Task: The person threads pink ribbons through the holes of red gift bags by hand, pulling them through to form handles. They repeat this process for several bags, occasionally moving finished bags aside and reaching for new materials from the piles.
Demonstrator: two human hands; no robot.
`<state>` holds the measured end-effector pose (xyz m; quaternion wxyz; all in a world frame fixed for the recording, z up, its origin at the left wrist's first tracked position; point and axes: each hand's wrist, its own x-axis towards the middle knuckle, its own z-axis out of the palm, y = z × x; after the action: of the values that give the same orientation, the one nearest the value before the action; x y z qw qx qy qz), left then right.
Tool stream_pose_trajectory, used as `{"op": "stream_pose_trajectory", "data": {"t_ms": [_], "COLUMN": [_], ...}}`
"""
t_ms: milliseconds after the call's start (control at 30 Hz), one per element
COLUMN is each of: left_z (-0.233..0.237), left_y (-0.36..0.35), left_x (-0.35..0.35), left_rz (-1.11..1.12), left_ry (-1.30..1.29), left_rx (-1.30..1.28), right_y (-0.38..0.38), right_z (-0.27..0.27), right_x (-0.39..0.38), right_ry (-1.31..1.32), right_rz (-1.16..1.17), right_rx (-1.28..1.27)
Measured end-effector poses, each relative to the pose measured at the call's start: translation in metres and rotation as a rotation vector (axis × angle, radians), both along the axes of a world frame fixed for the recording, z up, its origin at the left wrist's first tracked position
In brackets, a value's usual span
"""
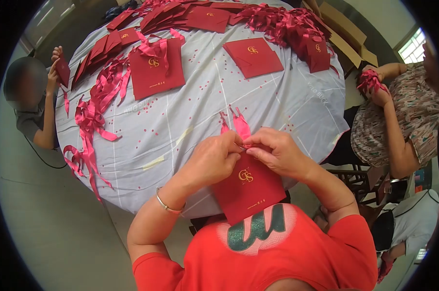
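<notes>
the left hand [215, 159] and the right hand [276, 150] are meeting at the top edge of one red bag [248, 183], and the fingers of both are pinching the pink ribbon [240, 127] there. this bag is located between the worktop [190, 121] and the red shirt [200, 252], its gold letters facing up. beyond the hands, a flat red bag [253, 57] lies on the cloth, and to its left lies a bag stack [157, 72] with ribbon over it.
</notes>
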<state>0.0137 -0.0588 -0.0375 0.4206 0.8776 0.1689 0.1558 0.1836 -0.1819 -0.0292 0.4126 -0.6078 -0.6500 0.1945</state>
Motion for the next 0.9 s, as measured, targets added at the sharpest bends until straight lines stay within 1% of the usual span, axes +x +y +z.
{"op": "stream_pose_trajectory", "data": {"t_ms": [33, 67, 133, 167, 233, 300, 367, 400, 467, 500, 567, 600, 667, 733, 767, 833, 900], "left_z": [0.003, 0.006, 0.012, 0.015, 0.021, 0.024, 0.023, 0.021, 0.017, 0.020, 0.027, 0.025, 0.019, 0.015, 0.013, 0.015, 0.014], "left_y": [0.002, 0.004, 0.008, 0.010, 0.015, 0.021, 0.029, 0.034, 0.042, 0.044, 0.044, 0.043, 0.041, 0.042, 0.042, 0.042, 0.042], "left_x": [-0.001, -0.001, -0.002, -0.003, -0.007, -0.011, -0.017, -0.019, -0.023, -0.023, -0.022, -0.021, -0.018, -0.017, -0.016, -0.014, -0.013], "left_rz": [-0.028, -0.055, -0.063, -0.079, -0.105, -0.129, -0.202, -0.192, -0.290, -0.281, -0.242, -0.238, -0.244, -0.233, -0.223, -0.214, -0.207], "left_ry": [0.031, 0.062, 0.076, 0.088, 0.119, 0.147, 0.167, 0.165, 0.163, 0.159, 0.280, 0.279, 0.360, 0.381, 0.400, 0.408, 0.416], "left_rx": [-0.066, -0.131, -0.157, -0.181, -0.168, -0.161, -0.348, -0.354, -0.510, -0.517, -0.754, -0.760, -0.700, -0.707, -0.710, -0.755, -0.797], "right_y": [0.000, -0.001, -0.002, -0.001, -0.001, -0.001, -0.003, -0.004, -0.006, -0.006, -0.006, -0.005, -0.004, -0.002, -0.002, -0.003, -0.005], "right_z": [-0.002, -0.001, 0.003, 0.004, 0.007, 0.011, 0.014, 0.016, 0.018, 0.019, 0.020, 0.021, 0.021, 0.022, 0.022, 0.021, 0.021], "right_x": [-0.001, -0.001, 0.000, 0.000, 0.002, 0.006, 0.009, 0.010, 0.012, 0.013, 0.013, 0.013, 0.011, 0.008, 0.005, -0.001, -0.004], "right_ry": [-0.104, -0.101, -0.162, -0.157, -0.129, -0.172, -0.217, -0.216, -0.219, -0.214, -0.208, -0.207, -0.203, -0.160, -0.159, -0.178, -0.183], "right_rz": [-0.004, 0.002, -0.011, -0.006, -0.038, -0.036, -0.026, -0.049, -0.060, -0.071, -0.078, -0.083, -0.088, -0.084, -0.083, -0.056, -0.009], "right_rx": [0.060, 0.060, 0.005, 0.006, -0.073, -0.065, -0.058, -0.083, -0.112, -0.110, -0.112, -0.102, -0.096, -0.022, -0.028, 0.143, 0.171]}}
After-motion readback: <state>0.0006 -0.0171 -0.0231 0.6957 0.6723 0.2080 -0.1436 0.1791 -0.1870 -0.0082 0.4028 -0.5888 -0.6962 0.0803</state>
